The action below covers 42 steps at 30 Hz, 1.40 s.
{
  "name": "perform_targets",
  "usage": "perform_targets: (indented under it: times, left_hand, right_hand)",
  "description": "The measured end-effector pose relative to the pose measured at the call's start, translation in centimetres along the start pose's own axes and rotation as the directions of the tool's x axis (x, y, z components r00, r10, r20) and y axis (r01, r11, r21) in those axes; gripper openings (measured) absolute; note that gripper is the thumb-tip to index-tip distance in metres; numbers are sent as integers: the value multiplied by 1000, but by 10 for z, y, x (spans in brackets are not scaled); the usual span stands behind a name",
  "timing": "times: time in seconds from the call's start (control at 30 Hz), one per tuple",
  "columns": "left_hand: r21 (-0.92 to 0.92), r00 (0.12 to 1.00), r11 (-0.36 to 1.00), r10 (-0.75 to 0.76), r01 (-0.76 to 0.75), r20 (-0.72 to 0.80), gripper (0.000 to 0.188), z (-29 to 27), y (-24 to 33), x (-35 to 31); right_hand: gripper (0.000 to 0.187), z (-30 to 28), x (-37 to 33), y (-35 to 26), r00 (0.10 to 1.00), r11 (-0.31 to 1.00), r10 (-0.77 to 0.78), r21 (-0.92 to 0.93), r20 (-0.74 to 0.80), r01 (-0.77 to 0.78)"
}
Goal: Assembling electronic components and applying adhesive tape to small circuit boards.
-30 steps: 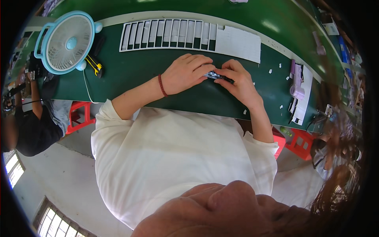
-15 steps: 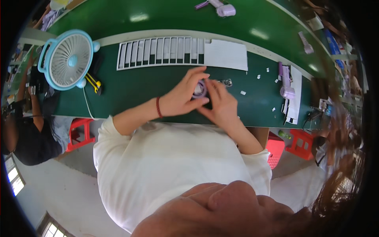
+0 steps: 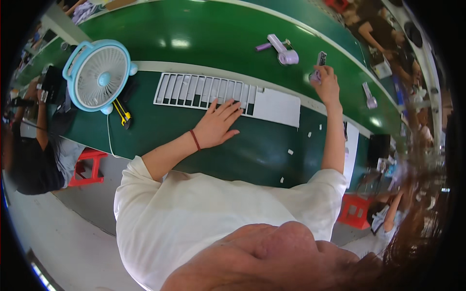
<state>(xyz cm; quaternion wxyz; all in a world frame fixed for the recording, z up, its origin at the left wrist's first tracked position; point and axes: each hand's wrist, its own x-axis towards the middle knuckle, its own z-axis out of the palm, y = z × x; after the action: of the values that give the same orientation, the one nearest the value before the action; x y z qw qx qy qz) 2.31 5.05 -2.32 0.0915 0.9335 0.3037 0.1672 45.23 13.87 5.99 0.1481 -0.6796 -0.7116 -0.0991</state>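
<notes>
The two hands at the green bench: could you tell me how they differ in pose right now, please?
The left hand lies flat, fingers spread, on the white sheet of strips; the right hand is stretched far forward, gripping a small dark part. The left is empty, the right holds something. Both are bare.

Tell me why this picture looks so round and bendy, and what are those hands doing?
The picture comes from a small wide-eyed camera worn on a person's head, looking down. That lens bends straight edges, so the green table looks curved. There is no machine, just a person in a white shirt with two bare hands. The left hand lies spread at the edge of a white sheet of sticker strips. The right hand reaches far out and pinches a small pale part. A blue fan and a yellow knife sit on the left, and a purple tool lies farther back.
</notes>
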Motion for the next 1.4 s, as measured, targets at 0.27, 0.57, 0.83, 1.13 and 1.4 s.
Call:
perform_targets:
  times: [0.27,0.57,0.83,1.13,1.4]
  left_hand:
    - [-28,999,999,35,-36,-35,62,3,-6,-3]
    - [-105,992,993,39,-52,-123,64,21,-9,-7]
    - [-120,988,990,50,-68,-149,64,26,-17,-6]
    - [25,970,996,-73,81,-233,76,30,-5,-4]
    - [-208,935,947,176,-246,-308,94,18,1,4]
  right_hand:
    - [56,124,108,109,989,972,-147,189,16,142]
    - [81,101,109,19,856,849,-504,248,117,466]
    - [77,90,66,-27,957,962,-263,-45,124,270]
    - [61,-61,-101,-97,989,947,-120,-311,-88,87]
    - [66,-65,-223,-142,994,998,26,-59,102,-20]
